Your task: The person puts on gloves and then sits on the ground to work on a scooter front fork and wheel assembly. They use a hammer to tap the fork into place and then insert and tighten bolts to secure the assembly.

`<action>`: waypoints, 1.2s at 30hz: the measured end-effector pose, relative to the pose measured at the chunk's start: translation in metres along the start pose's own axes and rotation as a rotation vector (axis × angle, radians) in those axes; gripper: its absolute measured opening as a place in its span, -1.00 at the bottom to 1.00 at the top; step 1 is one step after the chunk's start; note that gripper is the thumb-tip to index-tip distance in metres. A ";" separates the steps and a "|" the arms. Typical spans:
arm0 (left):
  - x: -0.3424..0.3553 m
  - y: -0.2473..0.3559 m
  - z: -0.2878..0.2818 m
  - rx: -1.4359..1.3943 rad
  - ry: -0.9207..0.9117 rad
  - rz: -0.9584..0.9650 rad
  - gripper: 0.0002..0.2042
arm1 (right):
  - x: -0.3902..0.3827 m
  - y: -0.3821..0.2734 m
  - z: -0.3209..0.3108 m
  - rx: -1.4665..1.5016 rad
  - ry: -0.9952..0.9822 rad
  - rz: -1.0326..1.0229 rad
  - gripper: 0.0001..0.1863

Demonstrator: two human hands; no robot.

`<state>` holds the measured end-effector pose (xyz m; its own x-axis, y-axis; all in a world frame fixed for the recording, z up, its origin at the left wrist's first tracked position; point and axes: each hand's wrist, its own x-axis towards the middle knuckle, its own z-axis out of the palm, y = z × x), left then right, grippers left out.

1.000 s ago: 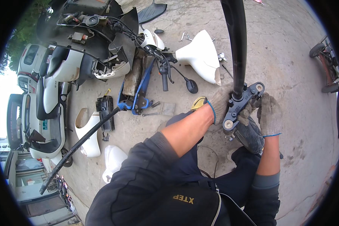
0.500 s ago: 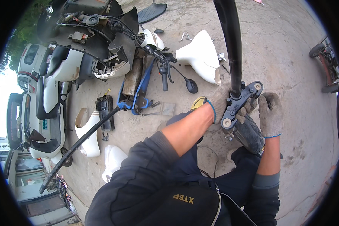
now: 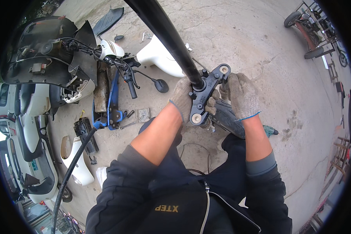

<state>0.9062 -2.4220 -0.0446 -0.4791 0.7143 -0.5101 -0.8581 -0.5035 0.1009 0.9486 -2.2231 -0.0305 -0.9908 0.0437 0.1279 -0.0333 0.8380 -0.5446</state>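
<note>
A black triple clamp (image 3: pixel 205 97) with a long black tube (image 3: pixel 163 31) is held between my gloved hands, above a dark tyre (image 3: pixel 232 121). My left hand (image 3: pixel 180 95) is closed round it from the left, fingertips showing below its middle. At its upper right end, my right hand (image 3: pixel 241 95) has bent fingers against the part; what they pinch is hidden. A teal drill (image 3: pixel 270 130) lies beyond my right forearm.
A partly dismantled scooter (image 3: pixel 41 50) and more white scooters (image 3: pixel 39 144) stand left. A blue jack (image 3: pixel 113 115) with long handle, white panels (image 3: pixel 156 52), a black mat (image 3: pixel 107 21) and small tools (image 3: pixel 144 37) lie around. A wheeled frame (image 3: pixel 306 27) is upper right.
The view has shifted, bringing the drill and more objects at the right into sight. The tube leans further left in the picture, and my right hand sits closer against the clamp's end.
</note>
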 end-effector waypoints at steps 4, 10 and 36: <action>0.001 0.000 -0.002 -0.002 -0.043 -0.009 -0.47 | -0.004 0.000 0.001 0.279 -0.014 0.290 -0.59; 0.005 0.001 -0.014 -0.026 -0.062 -0.058 -0.41 | -0.004 -0.001 0.005 0.315 -0.030 0.289 -0.53; 0.009 0.001 -0.013 -0.036 -0.127 -0.090 -0.43 | 0.003 -0.001 -0.006 0.372 -0.115 0.420 -0.55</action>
<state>0.9032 -2.4223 -0.0600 -0.4222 0.8116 -0.4037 -0.8923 -0.4505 0.0275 0.9467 -2.2209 -0.0245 -0.9361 0.2548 -0.2423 0.3433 0.5128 -0.7869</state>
